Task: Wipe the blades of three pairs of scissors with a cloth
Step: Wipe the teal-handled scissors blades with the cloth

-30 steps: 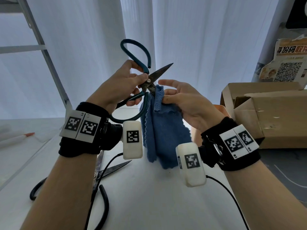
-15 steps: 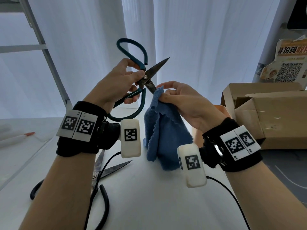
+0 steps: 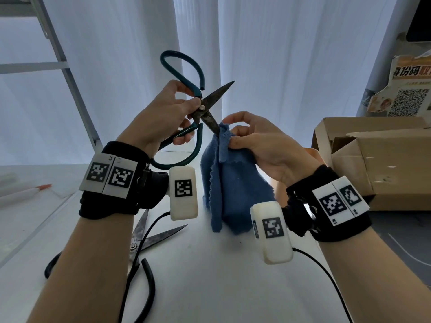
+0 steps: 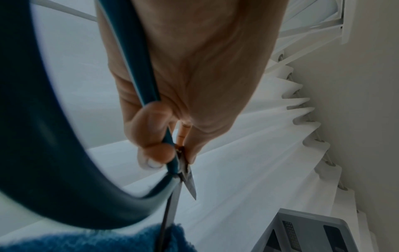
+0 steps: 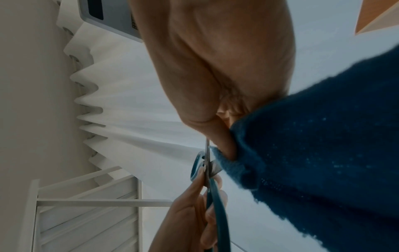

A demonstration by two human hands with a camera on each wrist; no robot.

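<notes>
Teal scissors held open in the air, lower blade tip in the blue cloth.

Nearest, black scissors (image 3: 140,243) lie open on the white table (image 3: 210,287) under the left forearm. Above, the left hand (image 3: 161,117) grips the teal scissors (image 3: 203,108) at the pivot, fingers curled round the lower handle, blades spread. The right hand (image 3: 261,141) pinches the cloth (image 3: 233,183) over the lower blade's tip; the rest hangs down to the table. Right of it stands a cardboard box (image 3: 377,164); behind, white curtains (image 3: 279,54).
</notes>
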